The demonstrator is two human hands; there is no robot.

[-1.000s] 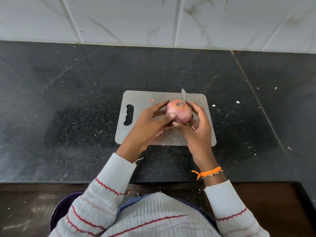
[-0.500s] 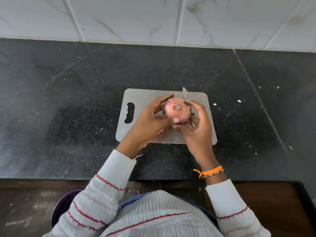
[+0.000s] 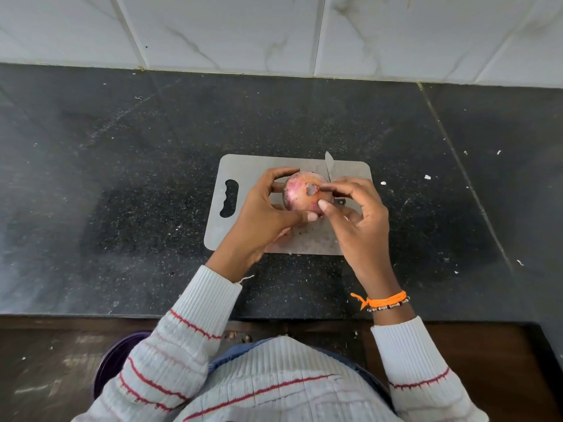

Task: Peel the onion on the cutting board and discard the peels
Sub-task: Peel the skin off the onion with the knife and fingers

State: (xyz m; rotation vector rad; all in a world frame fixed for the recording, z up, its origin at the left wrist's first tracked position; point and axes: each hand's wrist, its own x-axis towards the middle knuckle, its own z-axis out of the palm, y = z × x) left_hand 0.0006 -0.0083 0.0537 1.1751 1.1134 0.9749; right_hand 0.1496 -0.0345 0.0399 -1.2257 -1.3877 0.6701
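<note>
Right hand (image 3: 359,220) now higher on pink, cut-topped onion (image 3: 300,193), fingertips pinching skin; left hand (image 3: 262,214) grip cupping it.

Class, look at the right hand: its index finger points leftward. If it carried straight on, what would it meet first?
Probably the onion itself: the right hand already has its index fingertip at the cut patch on top. Depth is unclear.

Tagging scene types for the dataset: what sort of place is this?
Most likely a home kitchen: a dark stone countertop backed by marbled white wall tiles, with a cutting board, a knife and an onion.
</note>
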